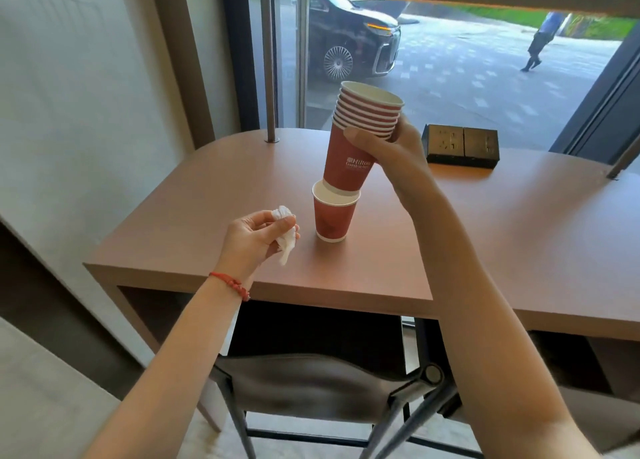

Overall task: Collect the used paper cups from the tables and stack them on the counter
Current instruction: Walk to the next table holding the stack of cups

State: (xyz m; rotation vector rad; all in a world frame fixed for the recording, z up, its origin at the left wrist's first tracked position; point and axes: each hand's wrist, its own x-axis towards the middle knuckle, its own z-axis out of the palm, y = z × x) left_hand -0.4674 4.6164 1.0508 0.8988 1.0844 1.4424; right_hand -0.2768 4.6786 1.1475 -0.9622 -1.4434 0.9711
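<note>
In the head view, the right hand (384, 154) sits a little right of the frame's centre, its thumb and fingers curled round a stack of red paper cups (360, 136). The thumb lies across the front of the outermost cup, just below the band of nested white rims; the fingers wrap behind and are mostly hidden. The stack tilts, its open top leaning toward the upper right, and its base sits at or just inside the rim of a single red cup (333, 213), which stands upright on the brown table (485, 244) directly below; whether the two touch is hard to tell.

The left hand (258, 239) is at centre left, lower than the right, with fingers bent and pinching a crumpled white tissue (285, 239) against the thumb. A red string bracelet (230, 285) circles that wrist. The tissue hangs just left of the single cup, apart from it.

A black socket box (462, 145) lies on the table to the right of the stack. A chair (311, 386) is tucked under the table at the bottom of the frame.
</note>
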